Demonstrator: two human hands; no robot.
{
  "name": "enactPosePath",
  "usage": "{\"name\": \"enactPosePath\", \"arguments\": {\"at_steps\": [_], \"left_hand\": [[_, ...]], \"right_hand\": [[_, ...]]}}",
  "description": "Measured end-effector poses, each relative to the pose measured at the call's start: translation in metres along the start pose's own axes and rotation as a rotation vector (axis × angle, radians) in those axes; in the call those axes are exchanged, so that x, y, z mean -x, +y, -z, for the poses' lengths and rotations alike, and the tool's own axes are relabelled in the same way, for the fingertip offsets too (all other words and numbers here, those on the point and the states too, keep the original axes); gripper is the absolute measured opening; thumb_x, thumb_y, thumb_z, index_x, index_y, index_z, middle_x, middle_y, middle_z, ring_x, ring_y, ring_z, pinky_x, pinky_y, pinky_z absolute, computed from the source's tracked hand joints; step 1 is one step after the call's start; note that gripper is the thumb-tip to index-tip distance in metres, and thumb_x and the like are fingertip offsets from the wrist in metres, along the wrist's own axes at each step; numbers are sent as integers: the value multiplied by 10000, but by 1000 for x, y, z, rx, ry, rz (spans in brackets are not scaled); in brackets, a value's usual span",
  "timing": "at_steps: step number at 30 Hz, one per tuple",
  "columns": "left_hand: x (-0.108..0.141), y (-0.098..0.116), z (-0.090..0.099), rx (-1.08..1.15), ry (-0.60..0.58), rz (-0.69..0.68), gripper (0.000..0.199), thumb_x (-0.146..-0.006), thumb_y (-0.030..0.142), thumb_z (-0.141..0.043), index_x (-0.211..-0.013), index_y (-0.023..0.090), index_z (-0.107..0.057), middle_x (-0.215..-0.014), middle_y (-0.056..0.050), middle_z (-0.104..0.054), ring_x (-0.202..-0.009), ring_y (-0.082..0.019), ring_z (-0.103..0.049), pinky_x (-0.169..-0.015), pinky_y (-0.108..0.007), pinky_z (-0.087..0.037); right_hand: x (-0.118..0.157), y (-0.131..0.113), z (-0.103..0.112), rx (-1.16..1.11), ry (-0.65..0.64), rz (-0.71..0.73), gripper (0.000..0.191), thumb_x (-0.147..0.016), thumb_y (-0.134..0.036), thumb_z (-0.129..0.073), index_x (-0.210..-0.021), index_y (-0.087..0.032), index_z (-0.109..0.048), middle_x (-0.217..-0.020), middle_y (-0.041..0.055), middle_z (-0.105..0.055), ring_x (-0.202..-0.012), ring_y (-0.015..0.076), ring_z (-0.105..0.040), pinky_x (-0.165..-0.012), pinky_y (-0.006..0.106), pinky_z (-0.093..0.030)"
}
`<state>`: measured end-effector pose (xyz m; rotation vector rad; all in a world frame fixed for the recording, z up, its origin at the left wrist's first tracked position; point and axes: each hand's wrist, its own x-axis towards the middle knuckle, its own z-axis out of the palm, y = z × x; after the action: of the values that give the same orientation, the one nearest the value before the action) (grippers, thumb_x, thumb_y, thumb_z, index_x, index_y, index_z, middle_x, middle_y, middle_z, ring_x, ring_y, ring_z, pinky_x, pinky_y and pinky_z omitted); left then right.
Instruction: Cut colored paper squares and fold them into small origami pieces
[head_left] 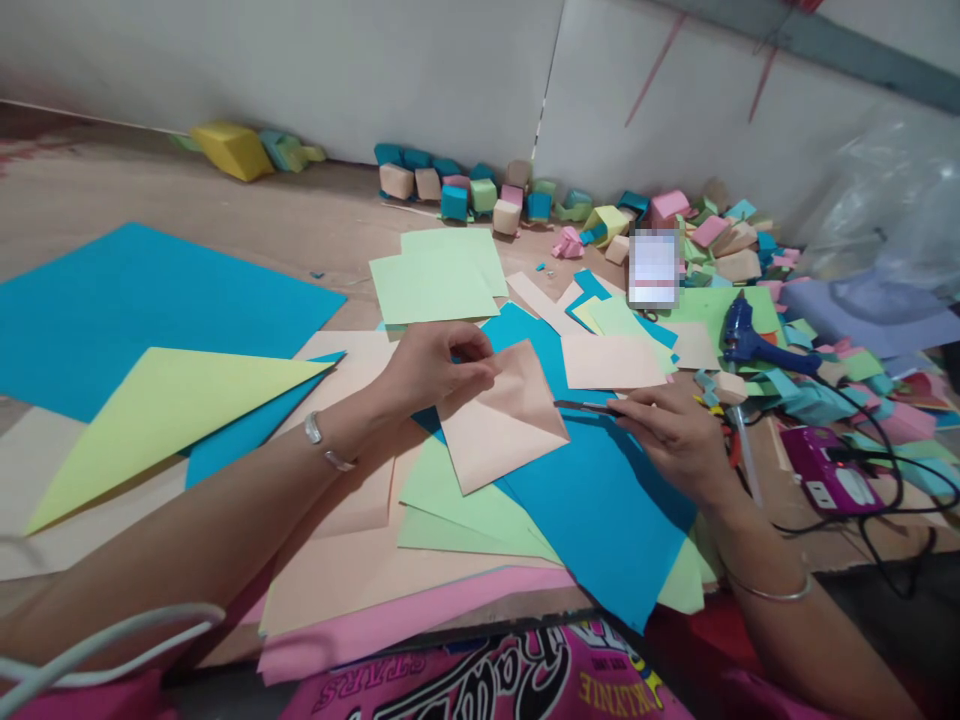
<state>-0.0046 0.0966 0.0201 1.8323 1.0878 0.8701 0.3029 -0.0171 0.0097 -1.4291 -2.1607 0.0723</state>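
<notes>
A: State the left grip.
B: The left hand [439, 370] is pinched together, clamped on the far edge of a folded peach paper [499, 435].
A: State the right grip.
B: The right hand [667, 430] is wrapped around a thin dark tool [585, 407]. The tool points left from that grip, its tip at the paper's right edge; whether they touch cannot be determined.
A: Locate the peach paper.
B: Below the left grip and left of the right grip, overlapping a blue sheet [615, 490].
A: List the surrounding items.
B: Left of the left grip: a yellow sheet [165, 420]. Beyond the left grip: pale green sheets [442, 285]. Right of the right grip: a purple power strip [817, 460] and a blue glue gun [739, 330].
</notes>
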Motion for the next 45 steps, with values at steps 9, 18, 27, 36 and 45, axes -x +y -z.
{"name": "enactPosePath", "arguments": {"at_steps": [9, 18, 27, 36, 45], "left_hand": [[-6, -11, -3, -395, 69, -264, 81, -700, 174, -692, -777, 190, -678, -955, -93, -689, -926, -271, -602, -852, -396, -444], [11, 9, -16, -584, -500, -570, 258, -977, 351, -482, -991, 179, -675, -1038, -120, -656, -944, -244, -593, -806, -343, -441], [39, -3, -30, -826, -506, -503, 648, -978, 631, -241, -1515, 277, -323, -1615, -117, -203, -1466, -370, -164, -1134, -550, -172], [34, -3, -30, -766, -623, -485, 524, -1020, 547, -220, -1520, 397, -261, -1642, -19, -72, -1508, -318, -19, -1161, -600, 17], [35, -2, -30, -763, -625, -470, 511, -1016, 556, -223, -1509, 429, -271, -1639, -7, -57, -1507, -327, -21, -1153, -618, 15]], "right_hand": [[-1, 1, -2, -2, -125, 47, 223, -934, -235, -553, -1033, -253, -753, -925, 94, -685, -866, 237, -626, -740, 386, -518], [-1, 2, -3, 1, -132, 109, 225, -934, -195, -560, -1075, -227, -733, -925, 97, -667, -864, 224, -612, -721, 352, -505], [6, 13, 2, -88, -177, 79, 265, -944, -177, -535, -1085, -277, -737, -943, 83, -652, -871, 211, -607, -735, 352, -497], [0, 3, -5, -170, -168, 105, 300, -942, -143, -522, -1098, -277, -741, -884, 67, -628, -811, 184, -586, -687, 315, -468], [4, 12, -3, -223, -184, 148, 319, -948, -142, -522, -1094, -329, -735, -881, 44, -628, -811, 160, -587, -687, 294, -463]]}}
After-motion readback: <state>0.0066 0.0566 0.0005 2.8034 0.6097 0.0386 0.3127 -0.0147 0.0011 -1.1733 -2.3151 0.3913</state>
